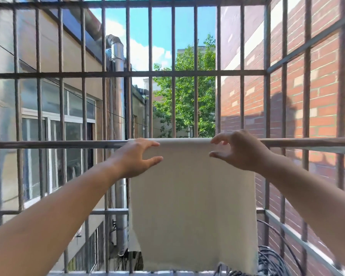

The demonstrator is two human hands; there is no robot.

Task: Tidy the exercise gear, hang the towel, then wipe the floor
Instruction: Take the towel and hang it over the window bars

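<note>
**Q:** Where is the towel, and what are the hands doing?

**A:** A cream towel (191, 206) hangs folded over a horizontal metal rail (58, 144) of a barred balcony cage. Both bare arms reach out to its top fold. The left grip (136, 158) has straight, spread fingers lying on the towel's upper left corner. The right grip (239, 150) is loosely curved at the upper right, with thumb and fingers apart and nothing pinched between them. Neither hand has hold of the cloth.

**Q:** Which way does the towel lie?

**A:** Its fold runs left to right along the rail. Its long axis goes over the rail and drops straight down, with the flat front panel facing the viewer. The lower hem points at the cage floor, near a tangle of dark cables (271, 261).

**Q:** How should the hanging be finished well?

**A:** Probably by smoothing outward from the middle along the fold. Check that front and back hang about evenly so the towel cannot slide off, and that the fold sits square on the rail. How far the back half hangs cannot be told from here.
</note>
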